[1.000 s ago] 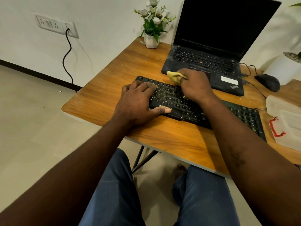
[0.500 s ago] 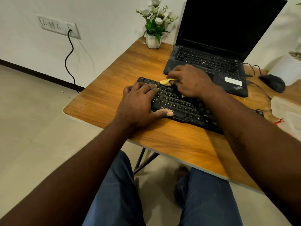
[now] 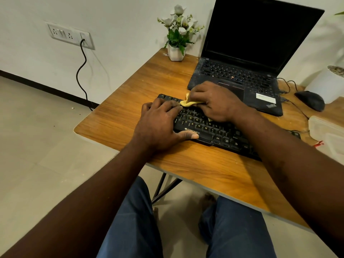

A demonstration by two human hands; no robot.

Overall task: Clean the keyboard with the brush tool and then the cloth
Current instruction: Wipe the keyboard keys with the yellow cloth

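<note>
One black keyboard (image 3: 208,129), on wooden table (image 3: 130,101). One yellow cloth (image 3: 188,102) on its upper-left keys, gripped by right hand (image 3: 216,101). Left hand (image 3: 160,123) flat, pressing keyboard's left end. One laptop (image 3: 260,53), one mouse (image 3: 310,100) behind.

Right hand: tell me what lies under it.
A yellow cloth pokes out under the right hand, on the black keyboard. Most of the cloth and keys beneath are hidden.

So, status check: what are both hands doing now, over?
Left hand flat on keyboard. Right hand grips yellow cloth on upper keys. Laptop close behind, nothing blocking.
</note>
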